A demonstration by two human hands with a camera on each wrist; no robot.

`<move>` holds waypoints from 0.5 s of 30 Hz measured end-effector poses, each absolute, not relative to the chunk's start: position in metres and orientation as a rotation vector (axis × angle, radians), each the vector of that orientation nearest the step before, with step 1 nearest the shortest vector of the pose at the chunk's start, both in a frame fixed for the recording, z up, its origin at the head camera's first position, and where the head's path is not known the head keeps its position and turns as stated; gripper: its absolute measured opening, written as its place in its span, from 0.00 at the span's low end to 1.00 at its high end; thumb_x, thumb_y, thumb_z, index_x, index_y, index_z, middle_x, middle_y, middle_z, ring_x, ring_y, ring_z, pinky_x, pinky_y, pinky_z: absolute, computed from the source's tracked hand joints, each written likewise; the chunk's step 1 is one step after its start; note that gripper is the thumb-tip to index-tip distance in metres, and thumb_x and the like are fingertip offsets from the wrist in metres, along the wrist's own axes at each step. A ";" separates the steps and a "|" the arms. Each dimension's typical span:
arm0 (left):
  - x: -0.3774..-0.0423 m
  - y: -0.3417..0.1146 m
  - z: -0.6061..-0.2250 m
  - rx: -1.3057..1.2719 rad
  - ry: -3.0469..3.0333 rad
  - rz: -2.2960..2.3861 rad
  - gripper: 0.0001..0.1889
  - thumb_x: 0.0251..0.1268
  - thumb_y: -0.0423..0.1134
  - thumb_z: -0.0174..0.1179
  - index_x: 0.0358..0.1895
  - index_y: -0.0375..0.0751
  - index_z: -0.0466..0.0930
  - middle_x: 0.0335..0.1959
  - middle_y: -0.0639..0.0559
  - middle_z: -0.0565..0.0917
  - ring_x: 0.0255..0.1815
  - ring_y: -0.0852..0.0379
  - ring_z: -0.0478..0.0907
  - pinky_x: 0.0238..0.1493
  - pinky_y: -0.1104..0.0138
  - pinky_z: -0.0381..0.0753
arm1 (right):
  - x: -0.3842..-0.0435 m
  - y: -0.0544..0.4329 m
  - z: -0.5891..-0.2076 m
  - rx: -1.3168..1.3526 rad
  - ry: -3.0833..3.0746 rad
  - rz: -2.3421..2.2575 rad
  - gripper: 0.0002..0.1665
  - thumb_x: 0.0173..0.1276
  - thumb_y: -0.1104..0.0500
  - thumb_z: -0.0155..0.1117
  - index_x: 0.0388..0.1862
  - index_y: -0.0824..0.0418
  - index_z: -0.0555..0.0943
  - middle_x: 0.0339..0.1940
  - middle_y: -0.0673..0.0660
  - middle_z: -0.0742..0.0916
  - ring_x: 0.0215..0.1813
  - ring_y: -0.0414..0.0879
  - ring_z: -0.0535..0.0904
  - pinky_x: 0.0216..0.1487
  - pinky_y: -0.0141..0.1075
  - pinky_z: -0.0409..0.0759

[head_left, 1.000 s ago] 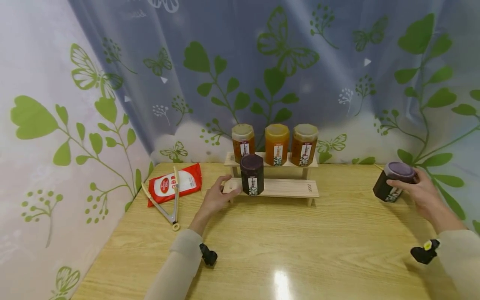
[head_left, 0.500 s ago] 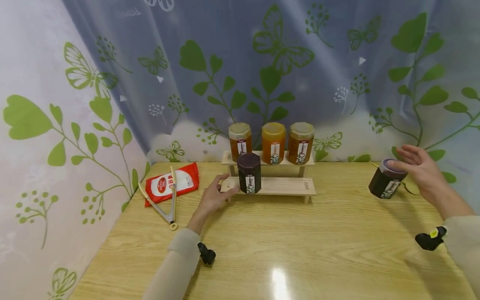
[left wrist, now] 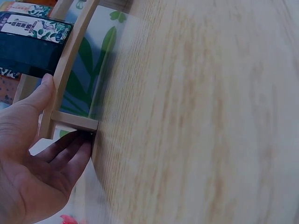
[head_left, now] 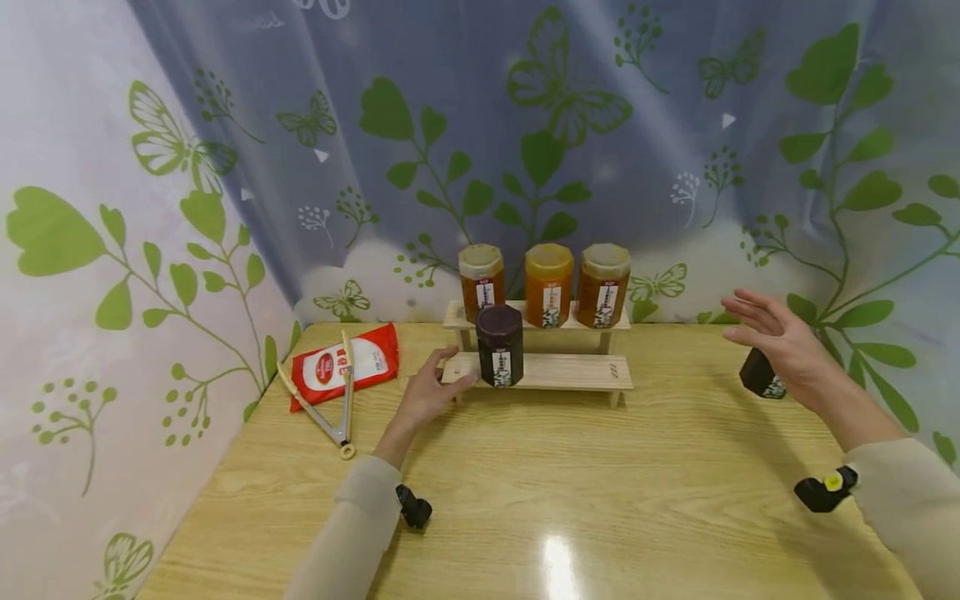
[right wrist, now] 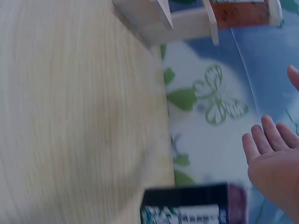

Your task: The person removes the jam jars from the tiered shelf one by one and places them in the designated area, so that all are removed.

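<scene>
In the head view, the left hand (head_left: pixel 429 393) curls round one end of a two-tier, pale wooden stand (head_left: pixel 577 372); just beyond its thumb, a dark, purple-lidded octagonal glass jar (head_left: pixel 500 337) sits on the lower plank. If that hand tugged, I'd worry about the stand tipping, jar and all. The right hand (head_left: pixel 783 342) is spread and empty, partly hiding a second dark, faceted jar (head_left: pixel 756 375); swinging back carelessly could knock it over.

From the left wrist, the thumb lies at the plank's edge, near the jar's base, so a slip might nudge it off.

From the right wrist, the bare palm is apart from the second jar.
</scene>
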State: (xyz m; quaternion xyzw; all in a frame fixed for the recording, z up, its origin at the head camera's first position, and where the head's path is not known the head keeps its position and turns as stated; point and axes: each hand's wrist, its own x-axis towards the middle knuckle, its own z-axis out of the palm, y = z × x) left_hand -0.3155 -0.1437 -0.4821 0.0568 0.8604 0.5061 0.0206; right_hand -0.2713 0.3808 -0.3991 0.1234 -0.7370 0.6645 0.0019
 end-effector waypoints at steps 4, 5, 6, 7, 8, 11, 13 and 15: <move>-0.314 -0.143 -0.483 0.168 2.669 1.573 0.38 0.68 0.57 0.70 0.77 0.55 0.67 0.80 0.44 0.65 0.79 0.36 0.63 0.69 0.41 0.72 | -0.271 0.360 -0.403 0.420 -2.387 2.073 0.41 0.83 0.62 0.56 0.86 0.45 0.52 0.81 0.47 0.67 0.71 0.28 0.66 0.77 0.67 0.27; -0.314 -0.143 -0.483 0.168 2.671 1.571 0.38 0.68 0.57 0.70 0.78 0.54 0.67 0.80 0.43 0.65 0.79 0.36 0.63 0.69 0.42 0.72 | -0.270 0.355 -0.404 0.425 -2.405 2.071 0.41 0.83 0.62 0.57 0.86 0.45 0.52 0.81 0.49 0.66 0.71 0.30 0.65 0.76 0.68 0.28; -0.314 -0.143 -0.483 0.169 2.674 1.569 0.38 0.68 0.57 0.70 0.78 0.54 0.66 0.80 0.43 0.65 0.78 0.36 0.64 0.68 0.42 0.73 | -0.271 0.350 -0.405 0.431 -2.414 2.074 0.41 0.83 0.61 0.57 0.86 0.45 0.52 0.82 0.50 0.65 0.72 0.31 0.65 0.76 0.69 0.30; -0.314 -0.143 -0.483 0.164 2.675 1.567 0.38 0.68 0.57 0.69 0.78 0.55 0.66 0.80 0.42 0.65 0.78 0.36 0.65 0.67 0.42 0.74 | -0.271 0.345 -0.406 0.436 -2.424 2.070 0.41 0.82 0.61 0.58 0.86 0.46 0.52 0.83 0.52 0.65 0.72 0.32 0.66 0.76 0.69 0.32; -0.314 -0.143 -0.483 0.162 2.674 1.567 0.38 0.68 0.57 0.69 0.78 0.55 0.66 0.79 0.41 0.67 0.76 0.36 0.67 0.66 0.43 0.75 | -0.271 0.340 -0.408 0.445 -2.437 2.063 0.41 0.82 0.61 0.58 0.86 0.46 0.53 0.83 0.53 0.65 0.72 0.33 0.65 0.76 0.70 0.34; -0.314 -0.143 -0.483 0.153 2.669 1.577 0.37 0.68 0.56 0.70 0.77 0.56 0.66 0.75 0.39 0.72 0.70 0.38 0.74 0.61 0.45 0.78 | -0.273 0.325 -0.415 0.474 -2.451 2.069 0.40 0.82 0.60 0.58 0.86 0.48 0.54 0.82 0.56 0.65 0.72 0.34 0.66 0.75 0.70 0.39; -0.315 -0.142 -0.483 0.151 2.672 1.577 0.37 0.68 0.57 0.70 0.77 0.56 0.67 0.75 0.40 0.73 0.70 0.38 0.75 0.61 0.45 0.78 | -0.274 0.316 -0.420 0.495 -2.471 2.060 0.40 0.82 0.60 0.58 0.86 0.49 0.54 0.82 0.57 0.65 0.72 0.34 0.67 0.77 0.64 0.47; -0.316 -0.142 -0.483 0.169 2.675 1.577 0.38 0.68 0.56 0.69 0.78 0.56 0.66 0.76 0.41 0.71 0.73 0.37 0.72 0.65 0.44 0.76 | -0.274 0.309 -0.425 0.518 -2.482 2.062 0.39 0.82 0.60 0.58 0.86 0.52 0.54 0.82 0.57 0.66 0.74 0.35 0.67 0.77 0.50 0.57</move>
